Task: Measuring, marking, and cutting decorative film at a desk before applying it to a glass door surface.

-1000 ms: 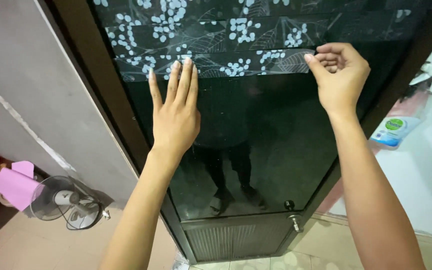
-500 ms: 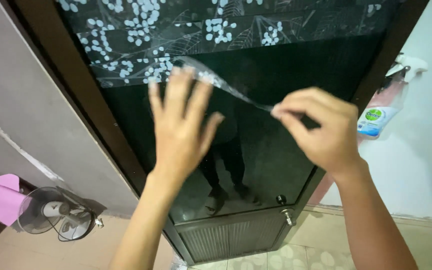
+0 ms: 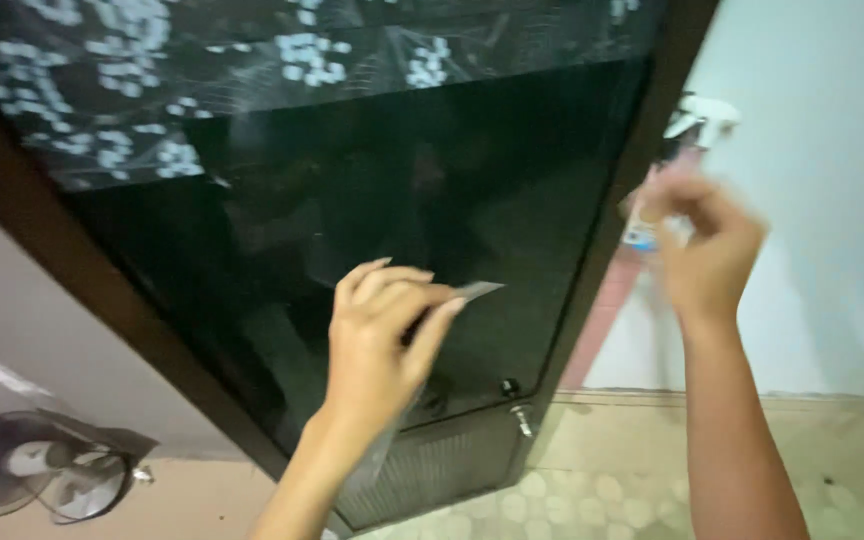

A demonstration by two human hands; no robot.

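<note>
A dark glass door point(image 3: 352, 200) in a brown frame fills the view, and a flower-patterned film point(image 3: 152, 120) covers its upper part. My left hand point(image 3: 382, 345) is in front of the lower glass, fingers closed on a strip of clear film point(image 3: 479, 291) that sticks out to the right past my fingertips. My right hand point(image 3: 707, 245) is raised at the door's right edge, blurred, with its fingers curled. Whether it holds anything is unclear. A spray bottle point(image 3: 702, 120) stands just above and behind it.
A small floor fan point(image 3: 42, 480) sits at the lower left by the grey wall. The door has a vent grille point(image 3: 432, 470) and a small metal knob point(image 3: 522, 420) at the bottom. A white wall point(image 3: 822, 200) and a patterned tile floor point(image 3: 632, 490) lie to the right.
The clear film has come away from the glass. My left hand went from flat on the glass to closed on the strip. My right hand swung right toward the spray bottle. The view shifted.
</note>
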